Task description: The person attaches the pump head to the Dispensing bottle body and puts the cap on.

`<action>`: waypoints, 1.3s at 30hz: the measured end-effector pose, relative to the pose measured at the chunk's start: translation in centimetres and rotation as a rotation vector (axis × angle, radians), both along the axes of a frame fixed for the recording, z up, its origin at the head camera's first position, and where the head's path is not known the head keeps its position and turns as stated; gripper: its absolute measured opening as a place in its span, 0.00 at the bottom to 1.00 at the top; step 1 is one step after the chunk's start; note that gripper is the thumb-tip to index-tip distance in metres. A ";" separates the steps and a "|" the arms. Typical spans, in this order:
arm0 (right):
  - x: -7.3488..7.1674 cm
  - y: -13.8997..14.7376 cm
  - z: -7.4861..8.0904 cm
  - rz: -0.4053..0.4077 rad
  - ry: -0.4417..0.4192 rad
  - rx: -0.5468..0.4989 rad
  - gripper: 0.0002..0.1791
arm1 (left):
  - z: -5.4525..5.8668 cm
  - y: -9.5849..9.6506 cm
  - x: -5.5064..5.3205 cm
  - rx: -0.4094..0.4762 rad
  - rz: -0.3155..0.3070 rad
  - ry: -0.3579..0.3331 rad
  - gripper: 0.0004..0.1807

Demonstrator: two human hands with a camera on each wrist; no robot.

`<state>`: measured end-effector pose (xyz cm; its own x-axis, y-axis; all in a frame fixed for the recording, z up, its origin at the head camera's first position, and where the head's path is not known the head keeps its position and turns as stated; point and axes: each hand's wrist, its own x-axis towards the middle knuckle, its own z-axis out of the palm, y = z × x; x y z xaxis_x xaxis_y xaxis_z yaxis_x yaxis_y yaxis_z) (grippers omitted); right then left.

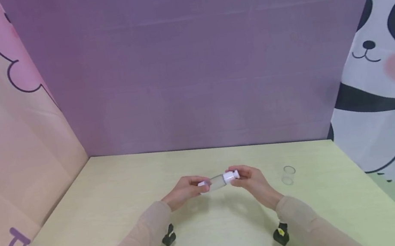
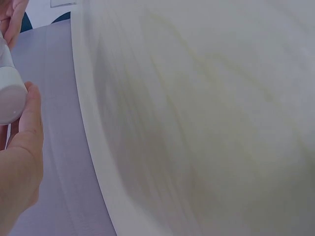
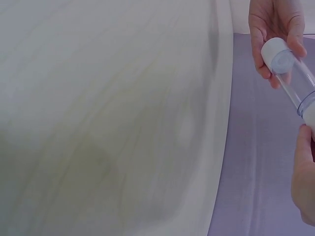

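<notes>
Both hands hold a small clear pump bottle (image 1: 217,182) lengthwise above the table, tilted slightly up to the right. My left hand (image 1: 184,192) pinches its white base end, whose round underside (image 2: 12,102) faces the left wrist camera. The white collar and nozzle end (image 1: 231,176) is gripped by the fingers and thumb of my right hand (image 1: 253,182). Through the transparent body (image 3: 294,89) in the right wrist view, a white round piece shows at the left hand's end. A clear cylindrical cap (image 1: 288,175) stands on the table to the right of the right hand.
The pale wooden table (image 1: 217,241) reaches back to a purple cloth wall (image 1: 187,63). Printed cloth panels border it, a pink one (image 1: 1,142) on the left and a panda one (image 1: 382,79) on the right. Dark wrist devices (image 1: 281,234) hang below both sleeves.
</notes>
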<state>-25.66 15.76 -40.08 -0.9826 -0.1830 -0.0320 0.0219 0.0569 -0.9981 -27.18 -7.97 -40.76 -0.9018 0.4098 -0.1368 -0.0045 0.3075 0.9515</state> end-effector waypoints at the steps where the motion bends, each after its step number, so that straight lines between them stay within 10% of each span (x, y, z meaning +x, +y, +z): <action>1: 0.0 0.0 0.0 -0.004 -0.002 0.002 0.24 | 0.0 0.0 0.0 0.002 0.003 -0.004 0.19; 39: 0.1 -0.4 -0.1 -0.088 -0.008 0.089 0.23 | 0.1 -0.1 -0.2 0.026 -0.007 0.007 0.19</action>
<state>-25.54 15.32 -40.21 -0.9943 -0.0925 -0.0522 0.0387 0.1425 -0.9890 -27.33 -8.04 -40.70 -0.8996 0.4198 -0.1201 0.0039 0.2828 0.9592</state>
